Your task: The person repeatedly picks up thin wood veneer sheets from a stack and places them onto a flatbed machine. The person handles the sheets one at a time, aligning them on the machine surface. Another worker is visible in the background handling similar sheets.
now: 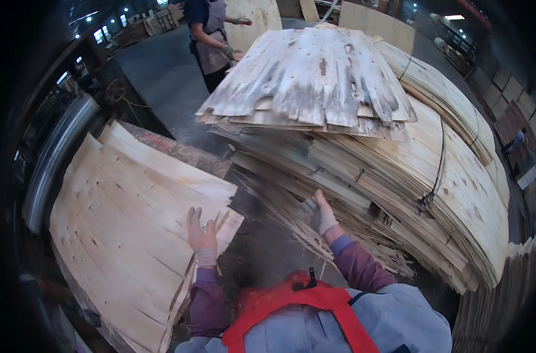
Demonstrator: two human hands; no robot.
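Observation:
My left hand (202, 236), in a glove, is raised with its fingers apart at the right edge of a pale wood veneer sheet (122, 220). Nothing is in its grasp; whether it touches the sheet I cannot tell. That sheet lies on a low support at the left, its near end ragged and split. My right hand (318, 214), also gloved and holding nothing, is before the side of a big stack of bundled veneer (382, 176). On top of that stack rest loose, grey-stained veneer sheets (312, 75) with knots and jagged ends.
A shiny metal roller (60, 163) runs along the far left. Splintered veneer scraps (312, 238) litter the floor by the stack. A co-worker (210, 39) in an apron and gloves stands behind the stained sheets. More veneer (499, 295) stands at the lower right.

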